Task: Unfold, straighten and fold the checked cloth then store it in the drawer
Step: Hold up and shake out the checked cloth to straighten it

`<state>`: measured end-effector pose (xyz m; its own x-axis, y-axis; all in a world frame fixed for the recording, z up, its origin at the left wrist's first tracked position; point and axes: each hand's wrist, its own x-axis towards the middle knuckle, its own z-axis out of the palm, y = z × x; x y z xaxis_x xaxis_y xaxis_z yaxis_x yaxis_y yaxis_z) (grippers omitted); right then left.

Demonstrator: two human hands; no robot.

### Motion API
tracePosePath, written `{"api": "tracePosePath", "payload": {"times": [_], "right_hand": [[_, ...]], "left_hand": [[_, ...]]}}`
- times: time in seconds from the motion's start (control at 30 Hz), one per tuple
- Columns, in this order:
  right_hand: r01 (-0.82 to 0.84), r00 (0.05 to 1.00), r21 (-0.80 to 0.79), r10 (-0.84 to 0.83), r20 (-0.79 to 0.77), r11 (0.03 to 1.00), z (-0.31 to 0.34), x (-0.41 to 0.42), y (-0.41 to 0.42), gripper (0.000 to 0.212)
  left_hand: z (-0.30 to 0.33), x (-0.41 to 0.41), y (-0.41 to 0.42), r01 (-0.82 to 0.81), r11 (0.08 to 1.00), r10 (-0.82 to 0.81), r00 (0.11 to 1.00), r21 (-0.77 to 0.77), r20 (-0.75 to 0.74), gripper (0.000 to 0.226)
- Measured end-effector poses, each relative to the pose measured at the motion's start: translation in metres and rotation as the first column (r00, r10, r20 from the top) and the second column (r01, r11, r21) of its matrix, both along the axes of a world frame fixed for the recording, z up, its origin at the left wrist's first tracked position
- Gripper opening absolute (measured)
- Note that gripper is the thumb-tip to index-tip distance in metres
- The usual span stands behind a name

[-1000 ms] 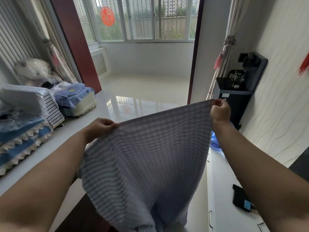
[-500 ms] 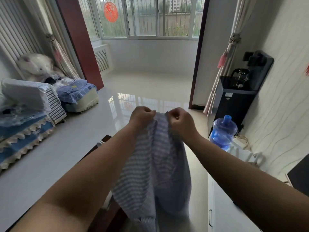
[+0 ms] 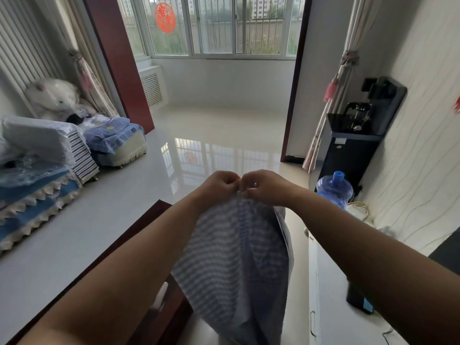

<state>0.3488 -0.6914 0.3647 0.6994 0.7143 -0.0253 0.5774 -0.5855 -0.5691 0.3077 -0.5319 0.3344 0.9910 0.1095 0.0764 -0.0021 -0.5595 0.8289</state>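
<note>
No readable text anywhere. Red round paper decoration (image 3: 165,17) on window glass (image 3: 214,23): carries cut-out character, strokes too blurred to read. Its reflection on floor (image 3: 190,157): illegible. Black water dispenser (image 3: 353,145): small pale label on front, print too small to read. Dark phone-like item (image 3: 359,301) on white cabinet (image 3: 331,307): blue patch on it, no legible marks. Blue bedding (image 3: 112,138): yellow motif, no legible letters. No numbers, no brands visible.

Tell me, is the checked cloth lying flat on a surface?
No, the checked cloth hangs in the air from both hands, left hand and right hand.
</note>
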Motion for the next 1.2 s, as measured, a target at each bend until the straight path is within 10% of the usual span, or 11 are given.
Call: {"api": "tracePosePath", "payload": {"times": [0.33,0.5,0.67,0.83,0.93,1.03,1.13,1.2], "right_hand": [[0.153,0.951,0.019,-0.153,0.269,0.988,-0.016,0.006,-0.003,0.022],[0.294,0.859,0.312,-0.393,0.328,0.903,-0.011,0.030,-0.021,0.021],[0.340,0.790,0.461,-0.515,0.333,0.820,0.016,0.053,-0.028,0.021],[0.351,0.758,0.558,-0.578,0.302,0.752,0.025,0.058,-0.034,0.019],[0.356,0.759,0.608,-0.599,0.254,0.710,0.023,0.057,-0.037,0.018],[0.360,0.756,0.646,-0.616,0.221,0.673,0.020,0.057,-0.041,0.017],[0.387,0.752,0.650,-0.631,0.187,0.654,0.019,0.062,-0.046,0.018],[0.440,0.731,0.640,-0.665,0.152,0.630,0.017,0.071,-0.053,0.020]], "left_hand": [[-0.018,-0.016,-0.001,-0.103,0.957,0.129,0.988,-0.271,0.081,0.027],[-0.049,-0.041,0.006,-0.048,0.969,-0.007,0.976,0.243,0.219,0.030],[-0.086,-0.054,0.007,-0.038,0.939,0.038,0.999,0.341,0.006,0.046],[-0.100,-0.060,0.024,-0.453,0.740,0.363,0.891,0.496,0.272,0.026],[-0.094,-0.056,0.043,-0.686,0.674,0.609,0.726,0.275,0.319,0.043],[-0.082,-0.045,0.059,-0.843,0.513,0.834,0.535,-0.162,-0.139,0.049],[-0.068,-0.041,0.063,-0.665,0.456,0.679,0.689,-0.592,-0.251,0.033],[-0.056,-0.045,0.064,-0.524,0.584,0.579,0.804,-0.620,-0.134,0.025]]}}
